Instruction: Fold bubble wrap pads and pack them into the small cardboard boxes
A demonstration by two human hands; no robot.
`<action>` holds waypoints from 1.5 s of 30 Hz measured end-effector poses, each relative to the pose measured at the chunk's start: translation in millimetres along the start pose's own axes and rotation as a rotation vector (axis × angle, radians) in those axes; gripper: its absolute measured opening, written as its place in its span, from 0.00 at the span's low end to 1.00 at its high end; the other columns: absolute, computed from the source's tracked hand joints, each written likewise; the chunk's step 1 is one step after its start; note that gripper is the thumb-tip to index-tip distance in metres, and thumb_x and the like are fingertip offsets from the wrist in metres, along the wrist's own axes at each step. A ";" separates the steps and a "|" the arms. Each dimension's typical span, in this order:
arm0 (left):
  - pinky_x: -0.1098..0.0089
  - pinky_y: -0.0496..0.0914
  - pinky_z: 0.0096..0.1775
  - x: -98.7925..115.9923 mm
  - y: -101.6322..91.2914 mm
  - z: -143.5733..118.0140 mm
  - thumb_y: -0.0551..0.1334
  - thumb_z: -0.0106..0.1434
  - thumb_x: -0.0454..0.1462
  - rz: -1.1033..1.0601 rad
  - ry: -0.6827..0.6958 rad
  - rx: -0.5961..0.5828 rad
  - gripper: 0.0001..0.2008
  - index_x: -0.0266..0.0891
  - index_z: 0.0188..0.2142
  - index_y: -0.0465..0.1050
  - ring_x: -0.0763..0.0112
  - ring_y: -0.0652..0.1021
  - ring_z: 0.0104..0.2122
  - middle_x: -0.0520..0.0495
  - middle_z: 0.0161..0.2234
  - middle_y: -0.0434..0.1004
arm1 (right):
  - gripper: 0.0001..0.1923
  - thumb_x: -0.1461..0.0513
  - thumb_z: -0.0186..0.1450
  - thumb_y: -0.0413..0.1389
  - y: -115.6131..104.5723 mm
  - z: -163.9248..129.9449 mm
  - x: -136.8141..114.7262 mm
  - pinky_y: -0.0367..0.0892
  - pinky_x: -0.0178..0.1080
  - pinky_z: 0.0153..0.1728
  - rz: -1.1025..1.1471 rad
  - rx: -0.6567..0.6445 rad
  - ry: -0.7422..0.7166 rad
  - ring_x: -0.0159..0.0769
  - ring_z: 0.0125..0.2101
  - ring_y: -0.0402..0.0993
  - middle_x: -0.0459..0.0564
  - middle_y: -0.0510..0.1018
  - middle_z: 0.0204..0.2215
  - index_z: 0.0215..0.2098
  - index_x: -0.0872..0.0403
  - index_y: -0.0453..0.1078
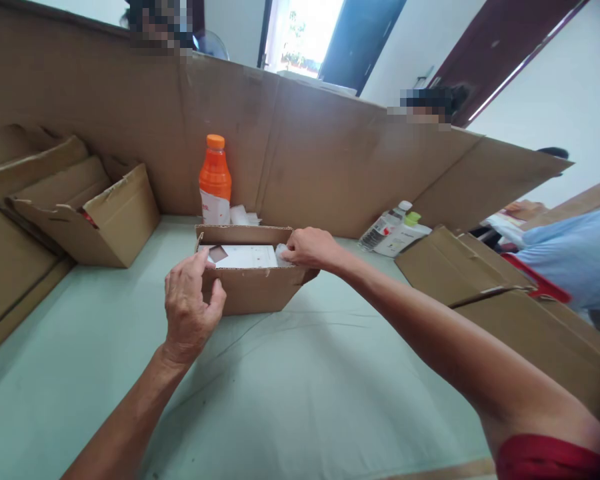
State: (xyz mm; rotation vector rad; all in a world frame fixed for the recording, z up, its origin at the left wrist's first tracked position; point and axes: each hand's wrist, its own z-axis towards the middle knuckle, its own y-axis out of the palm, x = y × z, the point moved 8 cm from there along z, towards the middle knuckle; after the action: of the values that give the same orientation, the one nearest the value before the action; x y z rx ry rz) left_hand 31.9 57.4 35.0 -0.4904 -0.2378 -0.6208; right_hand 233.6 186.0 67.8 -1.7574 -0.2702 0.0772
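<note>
A small cardboard box (250,291) stands upright with its top uncovered on the green tabletop in the head view. Inside it lies a white carton (247,257) with a dark diamond-shaped mark at its left end. My left hand (190,300) grips the box's near left corner, fingers over the rim and thumb against the front wall. At the right end, my right hand (313,250) is closed on a crumpled piece of whitish, see-through plastic (281,255) beside the white carton. The right fingertips are partly hidden.
An orange bottle (215,177) stands behind the box. A clear bottle (386,225) leans beside a white pouch (403,239) with a green cap. Cardboard boxes (125,220) line the left, others (460,267) the right. A tall cardboard partition (330,153) runs behind; people are beyond it.
</note>
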 end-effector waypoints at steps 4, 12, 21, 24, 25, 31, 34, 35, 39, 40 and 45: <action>0.52 0.70 0.54 1.2 -1.3 1.6 0.62 0.63 0.29 0.016 -0.014 -0.020 0.31 0.37 0.65 0.62 0.53 0.77 0.50 0.40 0.44 0.79 | 0.04 0.65 0.56 0.60 0.9 7.6 -12.4 0.59 0.36 0.27 0.051 -0.083 -0.032 0.39 0.29 0.75 0.55 0.81 0.28 0.28 0.57 0.77; 0.49 0.63 0.64 -18.6 -17.2 -20.9 0.67 0.59 0.32 -0.194 -0.203 -0.062 0.40 0.46 0.69 0.56 0.50 0.65 0.66 0.38 0.68 0.59 | 0.10 0.61 0.65 0.54 -11.4 -76.5 80.4 0.64 0.35 0.33 0.586 0.544 -0.026 0.34 0.30 0.74 0.48 0.82 0.29 0.35 0.54 0.78; 0.57 0.70 0.57 -78.5 33.3 -72.4 0.67 0.57 0.42 -0.561 -0.905 -0.206 0.28 0.39 0.57 0.68 0.57 0.75 0.54 0.41 0.52 0.75 | 0.19 0.60 0.61 0.61 118.1 -42.3 24.5 0.68 0.37 0.36 0.846 0.230 -0.036 0.41 0.39 0.77 0.55 0.82 0.41 0.50 0.57 0.72; 0.60 0.71 0.55 -53.9 59.6 -63.5 0.67 0.55 0.41 -0.648 -0.879 -0.273 0.30 0.39 0.57 0.67 0.61 0.77 0.49 0.42 0.51 0.76 | 0.13 0.60 0.62 0.60 115.9 -60.2 44.0 0.66 0.37 0.36 0.774 0.293 0.029 0.39 0.35 0.76 0.52 0.81 0.34 0.44 0.56 0.73; 0.60 0.71 0.55 -40.1 70.6 -64.4 0.67 0.55 0.40 -0.687 -0.866 -0.319 0.31 0.39 0.58 0.67 0.61 0.77 0.49 0.42 0.52 0.76 | 0.11 0.59 0.63 0.60 119.2 -76.2 59.1 0.66 0.37 0.35 0.741 0.323 0.073 0.39 0.34 0.75 0.51 0.80 0.32 0.42 0.56 0.73; 0.64 0.69 0.57 31.0 102.8 -101.6 0.67 0.59 0.44 -0.849 -0.840 -0.569 0.29 0.41 0.59 0.66 0.61 0.76 0.54 0.41 0.56 0.74 | 0.11 0.54 0.66 0.55 164.9 -211.5 107.5 0.69 0.43 0.38 0.648 0.469 0.264 0.45 0.34 0.75 0.53 0.78 0.32 0.36 0.53 0.72; 0.63 0.70 0.55 31.2 94.1 -107.7 0.67 0.59 0.48 -0.807 -0.800 -0.638 0.29 0.42 0.57 0.68 0.60 0.76 0.53 0.42 0.55 0.75 | 0.16 0.50 0.66 0.57 173.9 -243.8 99.4 0.71 0.49 0.42 0.717 0.527 0.262 0.49 0.39 0.75 0.55 0.79 0.37 0.44 0.52 0.73; 0.62 0.72 0.54 25.6 88.6 -107.9 0.68 0.58 0.50 -0.741 -0.796 -0.640 0.30 0.42 0.56 0.69 0.59 0.77 0.52 0.42 0.54 0.76 | 0.19 0.49 0.65 0.59 175.1 -246.9 97.3 0.71 0.51 0.44 0.757 0.537 0.240 0.51 0.41 0.75 0.56 0.79 0.40 0.47 0.51 0.72; 0.62 0.76 0.39 -3.0 68.1 -120.4 0.71 0.47 0.57 -0.439 -0.911 -0.630 0.39 0.41 0.54 0.72 0.56 0.80 0.42 0.41 0.48 0.78 | 0.39 0.45 0.59 0.65 186.2 -238.4 100.0 0.71 0.51 0.49 0.996 0.492 0.096 0.52 0.49 0.74 0.57 0.74 0.56 0.63 0.48 0.63; 0.62 0.77 0.36 -5.5 69.2 -127.4 0.72 0.45 0.57 -0.430 -0.949 -0.663 0.40 0.41 0.54 0.72 0.56 0.81 0.39 0.41 0.45 0.79 | 0.45 0.44 0.56 0.67 191.6 -233.9 103.5 0.72 0.50 0.48 1.052 0.467 0.071 0.51 0.49 0.74 0.57 0.72 0.59 0.67 0.48 0.60; 0.59 0.78 0.36 12.2 105.9 -139.1 0.74 0.46 0.53 -0.578 -0.981 -0.731 0.35 0.41 0.49 0.70 0.60 0.82 0.32 0.46 0.42 0.79 | 0.60 0.44 0.48 0.72 217.0 -213.0 130.2 0.74 0.45 0.45 1.229 0.388 0.012 0.46 0.46 0.76 0.59 0.69 0.61 0.71 0.50 0.52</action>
State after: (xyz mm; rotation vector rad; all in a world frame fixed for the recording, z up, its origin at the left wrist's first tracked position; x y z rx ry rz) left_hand 115.4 55.6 -119.0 -1.4546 -1.1306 -0.9938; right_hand 432.7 -27.9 -87.3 -1.3028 0.8148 0.9289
